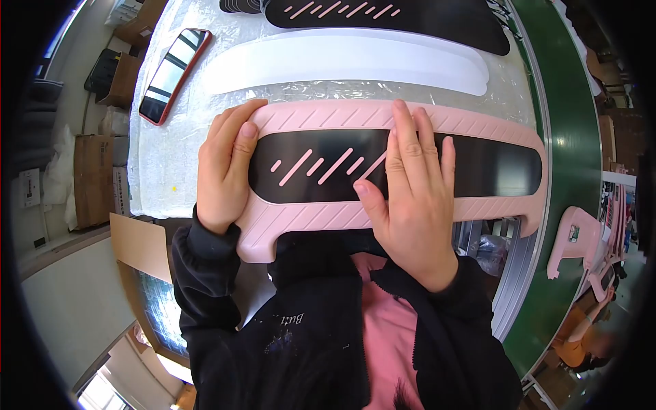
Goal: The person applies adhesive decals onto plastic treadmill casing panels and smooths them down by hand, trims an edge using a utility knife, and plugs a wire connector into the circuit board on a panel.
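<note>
A long pink plastic panel with slanted grooves and a downward leg at each end lies in front of my body. Set into its middle is a glossy black strip with slanted pink slots toward the left. My left hand is closed around the panel's left end, thumb on the near face. Flat on the black strip rests my right hand, fingers stretched up to the pink upper edge. It covers part of the strip and the slots.
Behind the panel lie a white curved sheet and a black slotted strip on the plastic-covered table. A phone is at the left. Right, a green conveyor belt carries another pink part; a person sits beyond.
</note>
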Motion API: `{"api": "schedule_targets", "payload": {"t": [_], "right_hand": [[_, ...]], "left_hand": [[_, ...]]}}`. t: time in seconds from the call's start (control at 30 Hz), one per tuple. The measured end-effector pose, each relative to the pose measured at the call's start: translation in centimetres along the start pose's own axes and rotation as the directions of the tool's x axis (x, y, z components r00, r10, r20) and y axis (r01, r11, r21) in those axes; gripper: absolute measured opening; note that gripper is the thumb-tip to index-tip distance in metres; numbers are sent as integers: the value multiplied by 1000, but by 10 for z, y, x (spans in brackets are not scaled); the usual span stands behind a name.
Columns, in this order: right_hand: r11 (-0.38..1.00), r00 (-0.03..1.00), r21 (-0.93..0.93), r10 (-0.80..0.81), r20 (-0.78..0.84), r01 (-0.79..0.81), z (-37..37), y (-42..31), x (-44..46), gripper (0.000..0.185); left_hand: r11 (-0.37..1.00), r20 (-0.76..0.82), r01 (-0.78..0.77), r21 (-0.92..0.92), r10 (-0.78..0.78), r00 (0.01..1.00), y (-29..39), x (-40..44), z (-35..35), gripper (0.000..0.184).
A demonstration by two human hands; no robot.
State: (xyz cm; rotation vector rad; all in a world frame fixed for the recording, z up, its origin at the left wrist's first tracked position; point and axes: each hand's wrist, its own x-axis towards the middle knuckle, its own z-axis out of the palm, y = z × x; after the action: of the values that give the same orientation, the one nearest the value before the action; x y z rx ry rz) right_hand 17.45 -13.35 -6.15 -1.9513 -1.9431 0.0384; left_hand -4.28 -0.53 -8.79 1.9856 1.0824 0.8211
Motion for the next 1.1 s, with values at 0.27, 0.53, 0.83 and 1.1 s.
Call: {"api": "schedule_targets", "payload": {"t": [0.27, 0.53, 0.83, 1.1], "right_hand": [[991, 994, 109, -72, -88, 82, -11, 21, 36, 38], [929, 998, 367, -55, 1, 51, 8, 55, 70, 27], [831, 973, 554, -164, 162, 48, -1, 59, 74, 36], [846, 962, 529, -196, 190, 68, -8, 55, 73, 33]], "left_hand": [[1000, -7, -15, -28, 14, 1000, -1, 0, -1, 33], [998, 25, 25, -62, -23, 999, -2, 1, -1, 33], [995, 23, 45, -89, -44, 999, -4, 0, -1, 33], [992, 36, 62, -107, -58, 998, -5, -1, -1, 32]]}}
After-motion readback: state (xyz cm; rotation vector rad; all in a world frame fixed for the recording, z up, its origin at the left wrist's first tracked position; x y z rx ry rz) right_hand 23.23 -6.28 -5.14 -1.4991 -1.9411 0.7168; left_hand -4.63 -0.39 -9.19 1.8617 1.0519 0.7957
